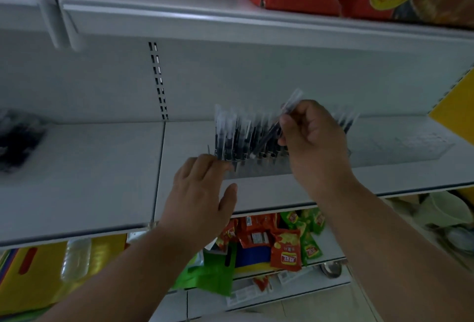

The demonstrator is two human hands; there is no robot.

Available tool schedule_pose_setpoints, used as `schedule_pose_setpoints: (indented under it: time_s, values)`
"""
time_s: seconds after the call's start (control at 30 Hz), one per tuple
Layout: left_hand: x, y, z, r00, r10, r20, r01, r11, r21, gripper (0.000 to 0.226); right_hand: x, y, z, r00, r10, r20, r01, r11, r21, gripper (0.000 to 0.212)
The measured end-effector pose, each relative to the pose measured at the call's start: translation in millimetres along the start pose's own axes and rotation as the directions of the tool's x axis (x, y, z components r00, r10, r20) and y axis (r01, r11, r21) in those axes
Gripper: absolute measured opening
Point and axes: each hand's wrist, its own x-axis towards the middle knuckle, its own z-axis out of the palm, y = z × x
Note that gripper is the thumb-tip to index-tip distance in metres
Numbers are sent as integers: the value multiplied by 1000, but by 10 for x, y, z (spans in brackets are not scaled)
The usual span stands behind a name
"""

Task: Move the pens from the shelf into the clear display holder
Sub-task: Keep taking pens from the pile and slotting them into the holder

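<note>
Pinching a pen (288, 113) at centre frame, the right hand (311, 134) hovers over the clear display holder (256, 170); the left hand (200, 188), fingers relaxed, apparently touches its corner.

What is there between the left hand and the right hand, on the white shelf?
In the head view, the left end of the clear display holder, with black pens standing in it, lies between the left hand and the right hand.
</note>
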Motion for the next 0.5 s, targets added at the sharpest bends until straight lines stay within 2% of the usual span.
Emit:
schedule_pose_setpoints:
  time_s: [0.13,0.3,0.5]
  values:
    - [55,20,100,999,3,40,-9,989,148,45,99,39,52,982,-161,101,177,969,-171,11]
    - [61,22,165,998,-17,66,3,979,202,51,62,269,258,939,-120,322,214,937,-275,13]
    - [72,33,168,995,-26,94,2,970,245,52,31,299,356,963,-119,241,194,927,-322,24]
